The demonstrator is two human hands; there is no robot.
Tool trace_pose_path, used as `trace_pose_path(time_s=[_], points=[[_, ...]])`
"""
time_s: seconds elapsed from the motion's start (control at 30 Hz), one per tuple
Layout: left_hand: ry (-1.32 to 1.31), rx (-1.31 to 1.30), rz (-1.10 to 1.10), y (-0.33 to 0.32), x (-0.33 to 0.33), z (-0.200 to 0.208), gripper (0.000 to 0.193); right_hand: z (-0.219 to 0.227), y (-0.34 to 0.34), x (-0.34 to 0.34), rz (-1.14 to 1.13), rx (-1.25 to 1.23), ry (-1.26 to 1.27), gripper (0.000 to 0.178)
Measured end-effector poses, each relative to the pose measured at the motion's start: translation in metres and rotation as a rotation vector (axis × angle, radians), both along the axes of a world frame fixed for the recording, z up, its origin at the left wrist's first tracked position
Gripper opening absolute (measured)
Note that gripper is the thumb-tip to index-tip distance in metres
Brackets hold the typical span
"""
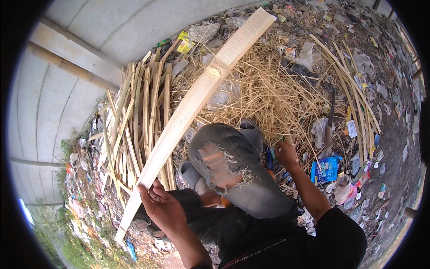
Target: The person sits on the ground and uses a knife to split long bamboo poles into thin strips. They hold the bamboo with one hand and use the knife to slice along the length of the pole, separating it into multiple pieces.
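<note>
now, head view: left hand [166, 212] grasping strip [192, 106] near lower end; long axis slants up-right, far end over litter [293, 20]. right hand [287, 155] farther, right of strip, fingers curled; cannot tell if holding anything.

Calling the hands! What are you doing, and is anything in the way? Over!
Left hand holding pale split bamboo, slanting across. Right hand low, right of knee; grip unclear. Loose shavings beyond; nothing seen blocking the bamboo.
</note>
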State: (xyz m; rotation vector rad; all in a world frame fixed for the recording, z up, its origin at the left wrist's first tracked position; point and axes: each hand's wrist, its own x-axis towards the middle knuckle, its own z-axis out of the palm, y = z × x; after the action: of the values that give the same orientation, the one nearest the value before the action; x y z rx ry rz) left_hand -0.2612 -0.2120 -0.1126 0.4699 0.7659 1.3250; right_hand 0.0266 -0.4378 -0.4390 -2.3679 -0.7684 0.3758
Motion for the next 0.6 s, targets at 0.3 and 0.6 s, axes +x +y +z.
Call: trace_pose_path(time_s=[0.3,0.6], points=[[0.028,-0.48,-0.479,-0.104,0.0,-0.009,0.048,-0.026,0.024,-0.043,0.133,-0.526,0.185,0.041],[0.996,1.077,-0.451,-0.083,-0.024,0.033,0.049,-0.05,0.029,-0.044,0.036,-0.558,0.193,0.039]])
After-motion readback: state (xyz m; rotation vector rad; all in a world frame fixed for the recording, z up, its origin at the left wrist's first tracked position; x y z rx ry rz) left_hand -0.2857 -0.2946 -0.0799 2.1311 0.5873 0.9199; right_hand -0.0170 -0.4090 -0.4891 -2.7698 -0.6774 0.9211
